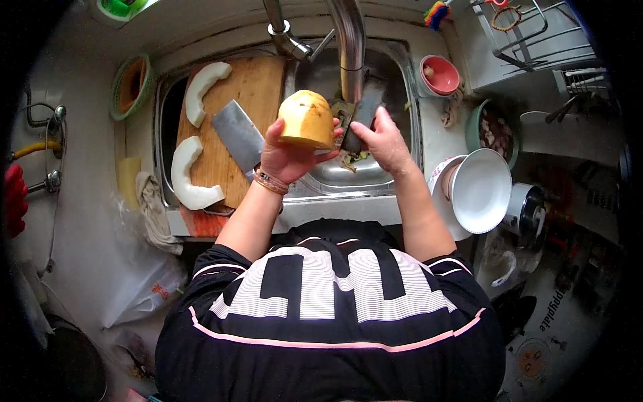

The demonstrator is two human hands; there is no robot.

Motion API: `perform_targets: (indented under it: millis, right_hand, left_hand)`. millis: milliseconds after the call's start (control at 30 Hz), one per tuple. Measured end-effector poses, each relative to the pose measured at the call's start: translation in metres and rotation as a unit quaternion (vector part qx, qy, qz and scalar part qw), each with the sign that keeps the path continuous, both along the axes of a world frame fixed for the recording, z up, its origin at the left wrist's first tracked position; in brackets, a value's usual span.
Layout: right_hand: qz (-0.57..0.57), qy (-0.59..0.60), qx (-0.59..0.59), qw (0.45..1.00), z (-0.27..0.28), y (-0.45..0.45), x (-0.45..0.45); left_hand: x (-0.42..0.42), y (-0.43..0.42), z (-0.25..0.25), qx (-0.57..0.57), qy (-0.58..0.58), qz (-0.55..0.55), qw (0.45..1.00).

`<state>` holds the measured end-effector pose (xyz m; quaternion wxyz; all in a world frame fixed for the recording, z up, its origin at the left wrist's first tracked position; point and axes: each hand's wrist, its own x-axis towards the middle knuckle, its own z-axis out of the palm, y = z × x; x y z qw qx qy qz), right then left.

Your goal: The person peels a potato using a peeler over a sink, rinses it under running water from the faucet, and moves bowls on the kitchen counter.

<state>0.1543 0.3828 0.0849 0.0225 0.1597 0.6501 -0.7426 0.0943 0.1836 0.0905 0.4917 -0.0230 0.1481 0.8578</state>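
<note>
In my left hand (291, 151) is a yellow-orange pumpkin piece (307, 115) with a flat cut underside; its surface shows lighter and darker patches. My fingers curl around its lower part, above the sink. To the right, my right hand (387, 142) has its thumb and fingers closed at a dark, flat, long thing (365, 115) whose kind I cannot make out. Scraps of peel (349, 159) lie below in the metal sink (321, 179). Left of my left hand, a cleaver (238, 134) rests on the wooden cutting board (258, 77).
Two white curved melon slices (195, 175) lie on the board. The faucet (349, 53) reaches over the sink. A pink bowl (441, 74), a green basin (494, 127) and a white bowl (481, 191) stand at right. At left are a green basket (132, 87) and a cloth (153, 214).
</note>
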Motion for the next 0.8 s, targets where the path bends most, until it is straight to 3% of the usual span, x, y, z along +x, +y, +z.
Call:
perform_targets:
  millis: [100,200,233,367,467,633,800]
  right_hand:
    - [0.118,-0.03,0.019,0.992,0.001,0.005,-0.001]
    - [0.206,-0.044,0.169,0.963,0.018,0.005,-0.003]
    - [0.208,-0.053,0.232,0.949,0.014,0.005,-0.005]
    - [0.085,-0.07,0.163,0.98,0.02,0.001,0.005]
    - [0.073,0.153,0.428,0.888,0.028,0.004,0.023]
    - [0.153,0.146,0.577,0.789,0.026,-0.009,0.038]
    - [0.158,0.18,0.601,0.763,0.014,-0.019,0.036]
  left_hand:
    - [-0.005,0.002,0.001,0.035,0.042,-0.008,0.998]
    - [-0.007,0.007,0.004,0.039,0.064,0.007,0.997]
    - [-0.006,0.01,0.006,0.007,0.08,0.02,0.997]
    - [-0.005,0.012,-0.006,-0.03,0.091,0.046,0.994]
    - [-0.004,0.013,-0.006,-0.06,0.105,0.08,0.989]
    - [-0.006,0.011,-0.006,-0.096,0.129,0.095,0.982]
    - [-0.002,0.014,0.004,-0.106,0.165,0.094,0.976]
